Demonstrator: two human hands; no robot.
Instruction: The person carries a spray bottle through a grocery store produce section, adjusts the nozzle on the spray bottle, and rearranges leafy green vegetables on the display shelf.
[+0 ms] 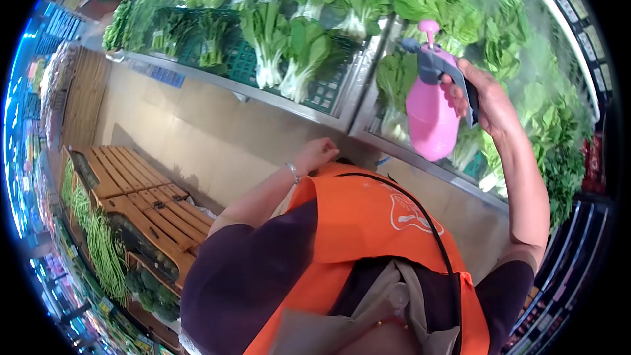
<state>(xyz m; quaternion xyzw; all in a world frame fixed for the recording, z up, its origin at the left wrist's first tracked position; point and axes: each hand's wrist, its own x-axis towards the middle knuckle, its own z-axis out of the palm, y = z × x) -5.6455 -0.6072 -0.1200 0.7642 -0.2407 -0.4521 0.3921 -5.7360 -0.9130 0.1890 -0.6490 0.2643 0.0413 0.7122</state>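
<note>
My right hand (485, 92) is wrapped round the dark grey handle of a pink pressure spray bottle (434, 118), which has a pink pump knob on top. It holds the bottle up in front of the leafy greens (440, 0) on the right of the display. My left hand (319, 153) hangs low by the front of my orange apron (368, 223), its fingers curled in and nothing visible in them. A bracelet circles that wrist. Bunches of white-stemmed bok choy (305, 56) lie in the display beyond it.
The metal edge (282, 102) of the produce display runs across in front of me. A green crate (244, 66) sits under the greens. At the left stands a wooden slatted stand (144, 184), with long beans (105, 250) and broccoli (148, 289) beside it. Tiled floor (171, 105) lies between.
</note>
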